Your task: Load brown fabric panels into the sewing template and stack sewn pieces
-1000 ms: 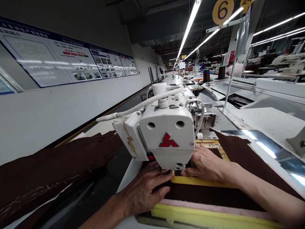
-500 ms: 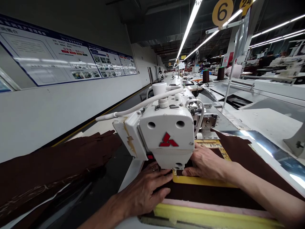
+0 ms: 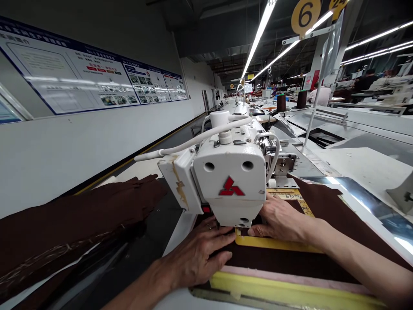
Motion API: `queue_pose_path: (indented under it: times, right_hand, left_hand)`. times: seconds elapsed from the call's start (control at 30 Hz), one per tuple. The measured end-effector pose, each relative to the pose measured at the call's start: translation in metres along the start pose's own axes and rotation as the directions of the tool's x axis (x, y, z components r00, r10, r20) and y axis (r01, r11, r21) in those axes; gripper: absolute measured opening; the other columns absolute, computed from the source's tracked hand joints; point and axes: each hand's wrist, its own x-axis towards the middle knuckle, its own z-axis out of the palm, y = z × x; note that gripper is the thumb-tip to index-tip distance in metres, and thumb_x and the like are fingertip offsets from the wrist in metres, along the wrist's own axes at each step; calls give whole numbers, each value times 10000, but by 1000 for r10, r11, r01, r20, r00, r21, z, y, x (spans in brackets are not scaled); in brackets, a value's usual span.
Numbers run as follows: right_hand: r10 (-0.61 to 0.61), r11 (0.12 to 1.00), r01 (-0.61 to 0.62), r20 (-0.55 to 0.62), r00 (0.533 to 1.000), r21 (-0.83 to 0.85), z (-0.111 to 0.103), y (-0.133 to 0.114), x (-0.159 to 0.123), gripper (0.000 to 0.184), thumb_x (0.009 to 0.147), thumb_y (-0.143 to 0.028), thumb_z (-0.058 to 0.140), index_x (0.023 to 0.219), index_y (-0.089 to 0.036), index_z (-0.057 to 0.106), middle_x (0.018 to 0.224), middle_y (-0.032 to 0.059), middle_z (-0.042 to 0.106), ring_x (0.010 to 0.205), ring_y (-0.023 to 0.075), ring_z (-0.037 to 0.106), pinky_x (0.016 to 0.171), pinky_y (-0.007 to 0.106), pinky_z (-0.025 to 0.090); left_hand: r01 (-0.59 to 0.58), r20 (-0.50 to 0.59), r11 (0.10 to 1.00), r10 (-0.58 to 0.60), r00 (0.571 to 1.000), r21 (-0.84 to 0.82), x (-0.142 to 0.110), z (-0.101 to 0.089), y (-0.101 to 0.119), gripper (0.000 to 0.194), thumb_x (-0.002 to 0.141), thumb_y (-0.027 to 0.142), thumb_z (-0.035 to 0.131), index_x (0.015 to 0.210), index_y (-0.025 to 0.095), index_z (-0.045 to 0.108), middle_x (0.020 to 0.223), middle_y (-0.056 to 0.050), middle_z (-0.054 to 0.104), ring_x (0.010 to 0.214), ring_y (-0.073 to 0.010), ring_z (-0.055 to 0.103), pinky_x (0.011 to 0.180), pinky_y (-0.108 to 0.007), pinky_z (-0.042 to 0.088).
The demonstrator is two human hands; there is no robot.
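Observation:
A white industrial sewing machine head (image 3: pixel 230 181) with a red three-diamond logo stands in front of me, its needle area hidden behind it. Dark brown cloth (image 3: pixel 290 262) lies under a yellow-edged sewing template (image 3: pixel 274 243). My left hand (image 3: pixel 198 254) presses down with spread fingers just below the machine head. My right hand (image 3: pixel 279 219) lies on the template beside the head, its fingertips close to the presser area. Both hands hold the template and cloth against the bed.
A long pile of brown cloth (image 3: pixel 74 211) lies on the left. Dark thread cones (image 3: pixel 281 102) stand behind the machine, beside a shiny panel (image 3: pixel 364 202). Machine tables run down the hall, with a co-worker (image 3: pixel 321 95) at the far right.
The whole view has shifted slightly as my head moved. My hands, the template and the cloth stay in nearly the same place under the machine head.

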Motion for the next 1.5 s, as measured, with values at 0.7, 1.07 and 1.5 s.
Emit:
queue_pose_path:
  times: [0.7, 1.07, 1.5]
  right_hand:
    - [-14, 1000, 14, 18, 1000, -11, -2, 5, 12, 501, 937, -628, 611, 1233, -237, 712, 1279, 129, 642, 1231, 357, 502, 1040, 470, 430]
    - [9, 1000, -8, 45, 999, -22, -3, 4, 12, 519, 939, -620, 605, 1229, -201, 703, 1273, 141, 635, 1117, 350, 520, 985, 500, 434]
    - [29, 999, -28, 51, 998, -25, -2, -4, 5, 667, 851, -719, 657, 1318, -243, 670, 1289, 133, 609, 1074, 357, 525, 904, 495, 466]
  left_hand:
    - [11, -86, 998, -5, 996, 67, 4, -6, 2, 453, 965, 206, 640, 1417, 241, 638, 1393, -75, 668, 1367, -302, 552, 1169, -462, 436]
    - [-13, -76, 994, 22, 997, 108, 0, 6, -7, 455, 1014, 231, 584, 1469, 254, 584, 1397, -76, 666, 1305, -278, 619, 1159, -448, 456]
    - [-45, -69, 938, 73, 995, 343, -10, 3, 8, 521, 992, 240, 624, 1502, 305, 541, 1489, -12, 589, 1315, -244, 618, 1151, -411, 463]
